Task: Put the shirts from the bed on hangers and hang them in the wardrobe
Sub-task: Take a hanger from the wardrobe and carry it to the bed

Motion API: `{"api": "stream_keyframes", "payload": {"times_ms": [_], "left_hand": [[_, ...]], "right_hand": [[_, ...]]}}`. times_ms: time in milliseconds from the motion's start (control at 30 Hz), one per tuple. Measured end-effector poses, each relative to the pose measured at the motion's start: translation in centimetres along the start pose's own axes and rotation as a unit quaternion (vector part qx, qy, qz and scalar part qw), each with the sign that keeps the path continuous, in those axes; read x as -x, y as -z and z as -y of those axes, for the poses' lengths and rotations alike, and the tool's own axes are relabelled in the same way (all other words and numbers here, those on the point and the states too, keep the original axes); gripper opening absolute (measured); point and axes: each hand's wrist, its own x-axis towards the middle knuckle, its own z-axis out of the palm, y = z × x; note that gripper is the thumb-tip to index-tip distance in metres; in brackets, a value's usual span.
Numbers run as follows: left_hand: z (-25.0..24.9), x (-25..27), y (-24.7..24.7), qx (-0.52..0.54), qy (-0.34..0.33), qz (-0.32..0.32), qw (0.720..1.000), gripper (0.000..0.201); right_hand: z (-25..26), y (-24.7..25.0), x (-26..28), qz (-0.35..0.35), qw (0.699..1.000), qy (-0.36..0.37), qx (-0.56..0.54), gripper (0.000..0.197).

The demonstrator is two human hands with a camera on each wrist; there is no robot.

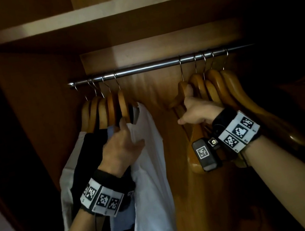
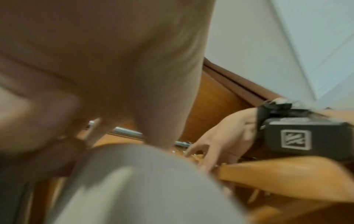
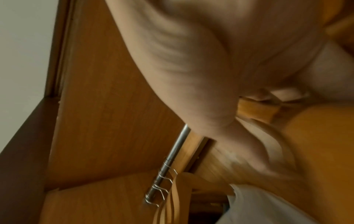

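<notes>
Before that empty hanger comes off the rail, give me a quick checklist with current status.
1. Right hand grips the nearest empty wooden hanger: ok.
2. That hanger's hook is over the rail: ok, not lifted yet.
3. Neighbouring empty hangers untangled from it: cannot tell, they crowd close.
4. White shirt hung on its hanger at the left group: ok.
5. Left hand free of the white shirt: not ok, it touches the cloth.
6. Open gap on the rail between the two groups: ok.
</notes>
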Motion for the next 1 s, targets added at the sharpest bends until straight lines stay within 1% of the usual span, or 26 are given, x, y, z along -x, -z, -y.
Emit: {"api": "stream_keyframes", "payload": {"times_ms": [33,100,133,200,267,333,400,467,567,667,733,833,900,933,967,1000], "left_hand": [[0.1,0.3,-0.5,-0.022,-0.006,0.002,1.000,0.086],[0.3,0.7,-1.0,-0.040,-0.012,-0.024,0.999,0.083],[0.5,0.8,-1.2,-0.041,-0.012,-0.039,0.998,0.081],[0.6,1.0,-1.2,-0.051,-0.009,-0.053,0.997,0.081],[0.5,1.3,-1.2,-0.061,-0.004,-0.053,0.997,0.081],[0.3,1.8,-1.1,-0.051,-0.005,-0.049,0.997,0.080],[-0.1,2.5,-0.7,-0.019,-0.013,-0.036,0.999,0.079],[-0.6,3.5,0.0,0.009,-0.022,-0.051,0.998,0.076],[-1.7,5.2,1.0,0.056,-0.072,-0.112,0.990,0.070],[-2.9,6.3,1.7,0.098,-0.124,-0.158,0.975,0.070],[-4.2,7.0,1.8,0.106,-0.147,-0.171,0.968,0.075],[-6.3,7.9,1.3,0.116,-0.186,-0.169,0.961,0.087],[-7.4,8.5,0.8,0.118,-0.216,-0.178,0.953,0.093],[-7.8,8.8,0.4,0.121,-0.228,-0.185,0.948,0.092],[-8.3,9.2,0.0,0.127,-0.239,-0.193,0.943,0.086],[-8.8,9.7,-0.3,0.133,-0.254,-0.200,0.937,0.075]], "right_hand": [[-0.3,-0.1,-0.1,-0.004,1.000,-0.002,0.000,0.117],[-0.6,-0.5,-0.1,-0.029,0.999,0.001,-0.015,0.115],[-0.6,-0.8,0.0,-0.032,0.999,0.006,-0.035,0.115],[-0.4,-1.2,0.5,-0.027,0.994,0.025,-0.107,0.115],[-0.4,-1.8,0.9,-0.032,0.984,0.057,-0.169,0.112],[-0.3,-2.3,1.3,-0.049,0.978,0.097,-0.181,0.106],[0.1,-2.4,2.4,-0.070,0.970,0.139,-0.189,0.100],[0.1,-2.4,3.6,-0.103,0.956,0.178,-0.209,0.096],[-0.9,-2.2,5.6,-0.126,0.933,0.222,-0.255,0.097],[-2.9,-2.2,7.4,-0.106,0.920,0.226,-0.303,0.100],[-4.4,-2.6,8.6,-0.084,0.914,0.235,-0.319,0.101],[-7.5,-3.7,11.2,-0.069,0.910,0.261,-0.315,0.101],[-9.5,-4.2,13.5,-0.090,0.915,0.264,-0.293,0.099],[-10.3,-4.4,14.8,-0.109,0.918,0.266,-0.273,0.095],[-11.2,-4.4,16.1,-0.131,0.919,0.271,-0.257,0.088],[-12.0,-4.3,17.4,-0.154,0.917,0.274,-0.245,0.079]]}}
